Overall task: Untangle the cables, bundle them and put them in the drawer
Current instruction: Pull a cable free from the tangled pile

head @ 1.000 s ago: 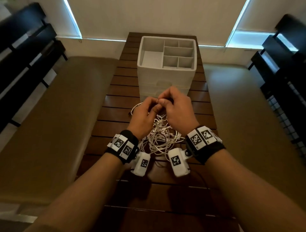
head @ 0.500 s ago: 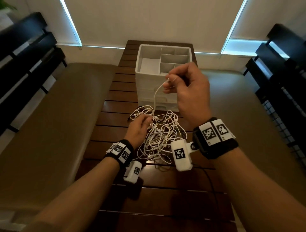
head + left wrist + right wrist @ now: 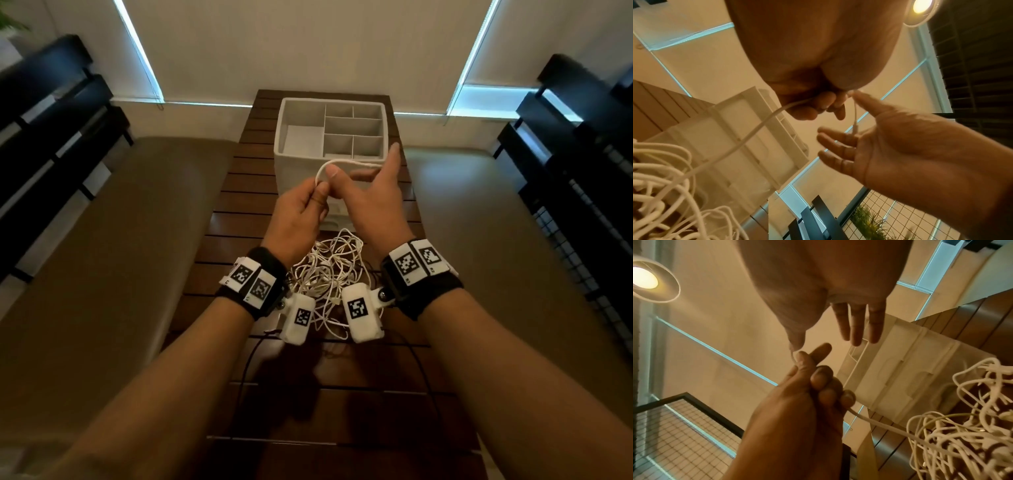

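Note:
A tangle of white cables [image 3: 329, 270] lies on the wooden table [image 3: 236, 205] between my wrists. Above it, in front of the white drawer box [image 3: 301, 171], both hands meet. My left hand [image 3: 315, 197] grips one white strand [image 3: 342, 161] in its curled fingers [image 3: 818, 105]. That strand runs down to the tangle [image 3: 663, 186] and arcs over to my right hand [image 3: 366, 185]. The right hand's fingers [image 3: 857, 327] are straight and spread, and its thumb [image 3: 865, 100] touches the strand. The strand's plug end [image 3: 855, 128] hangs in front of the right palm.
The drawer box has an open top tray with several compartments [image 3: 352, 126] and stands at the table's far end. Padded benches [image 3: 120, 257] flank the table on both sides, with black slatted backs [image 3: 51, 137] behind them. Bare table boards [image 3: 342, 411] lie nearer to me.
My right hand has come down from its raised pull and opened its fingers. My left hand has risen off the tangle and taken hold of the strand.

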A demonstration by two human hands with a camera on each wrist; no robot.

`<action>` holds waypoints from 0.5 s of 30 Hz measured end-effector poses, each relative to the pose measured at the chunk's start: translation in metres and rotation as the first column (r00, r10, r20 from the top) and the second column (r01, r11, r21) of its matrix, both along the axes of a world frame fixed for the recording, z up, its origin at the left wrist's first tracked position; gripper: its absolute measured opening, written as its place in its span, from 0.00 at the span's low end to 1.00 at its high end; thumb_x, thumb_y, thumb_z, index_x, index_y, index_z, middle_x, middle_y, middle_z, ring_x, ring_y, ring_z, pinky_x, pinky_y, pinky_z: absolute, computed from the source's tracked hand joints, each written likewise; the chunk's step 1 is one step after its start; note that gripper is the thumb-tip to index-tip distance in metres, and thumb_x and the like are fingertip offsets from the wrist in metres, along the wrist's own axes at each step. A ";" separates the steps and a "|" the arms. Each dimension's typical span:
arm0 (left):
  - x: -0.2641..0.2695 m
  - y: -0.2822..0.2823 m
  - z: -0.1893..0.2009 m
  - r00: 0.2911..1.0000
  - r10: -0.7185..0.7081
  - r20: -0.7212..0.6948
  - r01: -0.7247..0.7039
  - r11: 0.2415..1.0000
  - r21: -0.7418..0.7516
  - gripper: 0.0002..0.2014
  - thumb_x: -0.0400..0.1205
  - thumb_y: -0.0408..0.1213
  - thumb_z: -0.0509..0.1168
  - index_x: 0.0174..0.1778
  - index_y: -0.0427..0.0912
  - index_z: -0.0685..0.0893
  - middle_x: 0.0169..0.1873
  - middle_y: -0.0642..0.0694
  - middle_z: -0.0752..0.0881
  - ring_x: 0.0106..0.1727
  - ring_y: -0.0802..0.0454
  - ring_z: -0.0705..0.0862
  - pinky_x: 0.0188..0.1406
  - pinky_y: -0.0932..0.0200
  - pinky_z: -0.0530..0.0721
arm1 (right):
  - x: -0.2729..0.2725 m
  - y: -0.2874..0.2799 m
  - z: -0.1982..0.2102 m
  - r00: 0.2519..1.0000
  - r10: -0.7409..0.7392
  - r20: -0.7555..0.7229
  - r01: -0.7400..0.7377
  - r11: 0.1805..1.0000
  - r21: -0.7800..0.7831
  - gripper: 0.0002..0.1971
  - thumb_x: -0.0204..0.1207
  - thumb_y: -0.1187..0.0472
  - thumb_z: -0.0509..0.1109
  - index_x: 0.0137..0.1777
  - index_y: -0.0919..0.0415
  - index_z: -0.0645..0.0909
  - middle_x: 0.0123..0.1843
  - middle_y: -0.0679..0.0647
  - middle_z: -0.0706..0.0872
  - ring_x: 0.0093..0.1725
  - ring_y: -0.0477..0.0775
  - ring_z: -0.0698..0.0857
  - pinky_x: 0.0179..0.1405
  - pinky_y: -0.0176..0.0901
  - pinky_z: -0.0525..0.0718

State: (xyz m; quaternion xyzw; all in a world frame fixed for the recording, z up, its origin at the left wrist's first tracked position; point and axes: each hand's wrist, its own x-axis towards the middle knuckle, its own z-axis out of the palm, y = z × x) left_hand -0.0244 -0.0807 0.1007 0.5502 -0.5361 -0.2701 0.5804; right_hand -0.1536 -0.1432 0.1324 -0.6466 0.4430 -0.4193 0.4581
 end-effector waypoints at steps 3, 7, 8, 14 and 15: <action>-0.001 0.000 0.004 0.998 0.042 -0.043 -0.042 0.999 -0.001 0.15 0.96 0.42 0.56 0.53 0.45 0.87 0.29 0.40 0.72 0.27 0.47 0.68 0.24 0.45 0.69 | 0.005 0.003 -0.006 0.998 -0.049 -0.051 0.052 0.997 0.056 0.59 0.76 0.28 0.71 0.91 0.45 0.32 0.88 0.61 0.68 0.80 0.59 0.78 0.78 0.57 0.79; 0.008 -0.001 0.014 0.998 0.067 0.002 -0.067 0.998 0.022 0.17 0.96 0.44 0.55 0.52 0.44 0.87 0.27 0.49 0.76 0.25 0.56 0.71 0.24 0.59 0.70 | 0.006 0.007 -0.005 0.996 -0.002 -0.086 0.001 1.000 -0.014 0.42 0.75 0.21 0.62 0.78 0.51 0.74 0.69 0.52 0.87 0.63 0.54 0.89 0.66 0.63 0.88; 0.009 0.000 0.017 0.998 0.047 0.030 -0.047 0.998 0.031 0.16 0.96 0.44 0.55 0.50 0.47 0.86 0.28 0.50 0.77 0.25 0.57 0.71 0.25 0.60 0.72 | 0.006 0.008 -0.002 0.997 0.055 -0.061 -0.056 0.998 -0.017 0.35 0.78 0.24 0.63 0.71 0.52 0.80 0.63 0.49 0.89 0.60 0.50 0.90 0.64 0.62 0.89; 0.005 0.005 0.007 0.998 -0.042 0.037 0.038 0.994 0.100 0.14 0.92 0.28 0.55 0.51 0.44 0.84 0.33 0.46 0.81 0.28 0.57 0.75 0.28 0.57 0.76 | 0.009 0.006 0.024 0.963 0.247 -0.104 -0.260 0.956 -0.137 0.15 0.86 0.48 0.71 0.63 0.58 0.86 0.54 0.55 0.89 0.54 0.53 0.89 0.58 0.58 0.91; 0.004 0.005 0.002 1.000 -0.030 0.005 0.029 0.994 0.105 0.14 0.90 0.25 0.54 0.53 0.41 0.84 0.34 0.43 0.81 0.29 0.56 0.75 0.28 0.56 0.77 | 0.010 0.007 0.027 0.953 0.277 -0.120 -0.294 0.943 -0.156 0.13 0.87 0.51 0.71 0.57 0.61 0.86 0.48 0.58 0.89 0.47 0.56 0.89 0.52 0.58 0.91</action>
